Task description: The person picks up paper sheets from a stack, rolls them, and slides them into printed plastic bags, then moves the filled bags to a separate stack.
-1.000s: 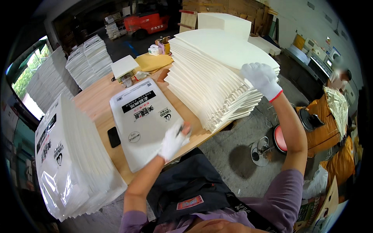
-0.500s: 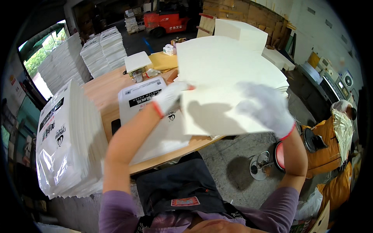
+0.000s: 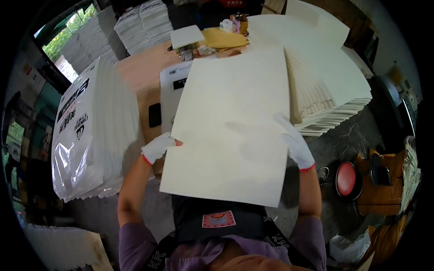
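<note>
A large cream-white paper sheet (image 3: 226, 135) lies in front of me, its near edge past the table and over my apron. Whether it is one sheet or a thin batch, I cannot tell. My left hand (image 3: 158, 148), in a white glove with a red cuff, is closed on its left edge, bare thumb on top. On the opposite edge, my right hand (image 3: 296, 145), gloved the same way, has its fingers over the paper; its thumb is hidden. Beneath the sheet is a printed white paper wrapper (image 3: 169, 77), mostly covered. A fanned paper stack (image 3: 334, 77) stands to the right.
At left stands a tall pile of plastic-wrapped paper packs (image 3: 95, 135). A black phone (image 3: 155, 115) lies on the wooden table (image 3: 140, 67). Farther back are yellow paper (image 3: 224, 38) and a small pad (image 3: 187, 36). A red round stool (image 3: 346, 178) is on the floor at right.
The paper has come left and toward me, off the fanned stack and over the printed wrapper. Both hands moved nearer my body with it. My view has tilted lower.
</note>
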{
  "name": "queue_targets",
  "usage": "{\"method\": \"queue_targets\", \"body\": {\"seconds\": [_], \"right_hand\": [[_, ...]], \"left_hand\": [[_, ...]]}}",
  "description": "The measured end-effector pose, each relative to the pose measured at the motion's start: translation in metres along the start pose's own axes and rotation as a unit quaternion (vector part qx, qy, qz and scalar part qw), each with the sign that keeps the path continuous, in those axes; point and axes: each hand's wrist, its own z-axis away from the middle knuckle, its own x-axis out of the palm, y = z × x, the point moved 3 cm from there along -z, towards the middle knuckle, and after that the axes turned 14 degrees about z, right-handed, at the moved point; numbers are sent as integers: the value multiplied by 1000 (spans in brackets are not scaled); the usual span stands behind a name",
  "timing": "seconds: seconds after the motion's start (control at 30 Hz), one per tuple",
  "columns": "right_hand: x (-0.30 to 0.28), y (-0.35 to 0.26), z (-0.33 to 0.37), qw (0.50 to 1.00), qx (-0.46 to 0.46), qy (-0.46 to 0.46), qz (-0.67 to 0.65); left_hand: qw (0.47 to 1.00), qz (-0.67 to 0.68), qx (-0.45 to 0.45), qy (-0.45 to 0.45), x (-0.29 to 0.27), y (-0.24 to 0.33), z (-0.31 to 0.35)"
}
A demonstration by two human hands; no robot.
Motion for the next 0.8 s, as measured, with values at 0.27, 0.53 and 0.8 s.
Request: {"method": "queue_targets", "body": {"seconds": [0.27, 0.53, 0.8], "right_hand": [[124, 168, -9, 953, 259, -39, -151], [127, 75, -36, 902, 184, -126, 369], [85, 50, -38, 894, 148, -83, 414]], "left_hand": [[877, -456, 132, 74, 65, -109, -69], [868, -482, 109, 52, 193, -97, -55], [811, -460, 288, 220, 26, -102, -159]]}}
